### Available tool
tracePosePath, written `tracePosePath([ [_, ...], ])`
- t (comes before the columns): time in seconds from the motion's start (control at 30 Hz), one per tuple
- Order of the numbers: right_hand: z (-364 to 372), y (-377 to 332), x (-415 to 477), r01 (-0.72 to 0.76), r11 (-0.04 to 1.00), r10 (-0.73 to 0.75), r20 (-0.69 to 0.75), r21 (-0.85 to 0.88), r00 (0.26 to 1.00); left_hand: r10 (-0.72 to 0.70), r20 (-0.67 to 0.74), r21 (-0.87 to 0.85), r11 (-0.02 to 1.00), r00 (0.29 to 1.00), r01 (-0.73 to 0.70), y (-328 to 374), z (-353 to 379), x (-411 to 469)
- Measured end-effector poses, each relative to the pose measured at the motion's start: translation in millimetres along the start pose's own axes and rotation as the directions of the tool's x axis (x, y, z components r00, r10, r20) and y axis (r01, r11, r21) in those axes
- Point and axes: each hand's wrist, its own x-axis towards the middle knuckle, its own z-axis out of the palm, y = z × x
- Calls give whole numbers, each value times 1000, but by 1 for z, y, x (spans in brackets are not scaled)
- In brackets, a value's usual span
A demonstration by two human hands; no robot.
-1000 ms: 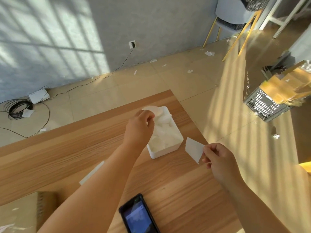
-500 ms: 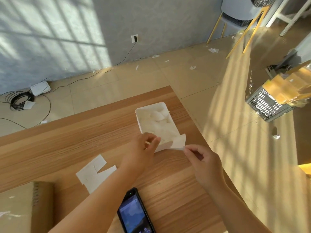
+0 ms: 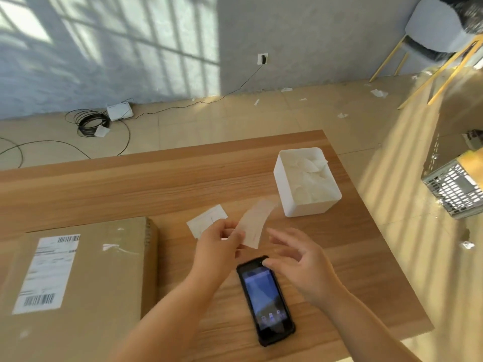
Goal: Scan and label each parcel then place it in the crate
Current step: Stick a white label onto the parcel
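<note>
A brown cardboard parcel (image 3: 91, 278) lies at the near left of the wooden table (image 3: 156, 186), with a white shipping label (image 3: 45, 273) on its top. My left hand (image 3: 219, 244) pinches a curled white label strip (image 3: 254, 226) above the table. My right hand (image 3: 298, 259) hovers open just right of it, fingers spread over a black handheld scanner (image 3: 265, 299) lying screen up. A grey plastic crate (image 3: 457, 189) stands on the floor at the right, holding a yellowish parcel (image 3: 471, 160).
A white bin (image 3: 305, 205) with crumpled label backings sits near the table's right edge. Flat white label sheets (image 3: 206, 220) lie behind my left hand. Cables, a white router (image 3: 119, 112), paper scraps and a chair (image 3: 428, 35) are on the floor beyond.
My view has swung left, bringing the parcel into sight. The strip passed from my right hand to my left, and my right hand let go and opened over the scanner.
</note>
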Motion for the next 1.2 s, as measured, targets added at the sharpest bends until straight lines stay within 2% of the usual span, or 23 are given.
tracePosePath([
  [0.1,30,-16,-6,21,995,-31,-99,-101,995,58,-22,63,996,998,-56,-14,-47,-8],
  [0.2,65,-33,-9,-22,993,-2,-209,-117,978,81,11,117,990,997,-82,-30,-90,-19],
  [0.37,122,-57,-17,14,974,-53,-167,-226,985,131,76,202,969,989,-144,-53,-155,-42],
  [0.5,164,-71,-29,42,973,-68,-109,-226,992,156,78,272,947,985,-171,-72,-204,-58],
  [0.63,208,-79,-45,-42,981,33,-51,-188,998,164,-7,247,956,986,-157,-96,-250,-72],
  [0.83,273,-84,-63,-132,985,131,-16,-108,991,131,-225,110,988,965,-108,-128,-304,-90],
  [1.0,316,-86,-67,-176,971,185,38,-162,982,123,-338,100,990,933,-94,-144,-336,-93],
  [1.2,347,-82,-53,-184,939,204,39,-289,978,59,-372,116,993,926,-17,-154,-355,-80],
])
